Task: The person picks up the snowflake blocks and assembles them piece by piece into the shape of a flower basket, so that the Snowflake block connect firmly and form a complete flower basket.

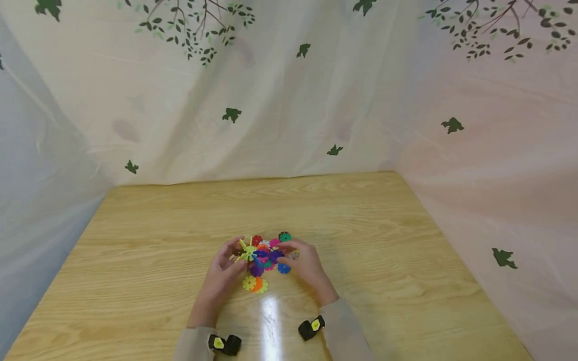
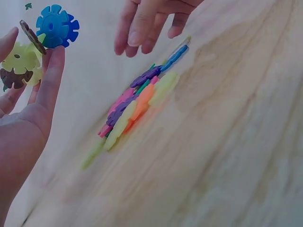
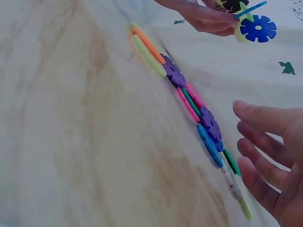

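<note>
My left hand [image 1: 222, 268] holds a small cluster of joined plastic snowflake discs [image 1: 248, 252] above the table. In the left wrist view the cluster shows yellow and brown discs with a blue disc [image 2: 53, 26] at its top, beyond the fingertips. My right hand [image 1: 308, 261] hovers to the right with fingers spread and relaxed, and nothing shows between them in the right wrist view. Below both hands lies a loose pile of flat snowflake discs [image 3: 189, 104] in purple, pink, green, blue, orange and yellow. The cluster hides part of that pile in the head view.
The wooden table [image 1: 361, 220] extends around the discs. Yellow and orange discs [image 1: 250, 283] lie at the pile's near side, and a green disc [image 1: 285, 236] at its far edge. A pale curtain [image 1: 280, 100] with leaf prints hangs behind and beside the table.
</note>
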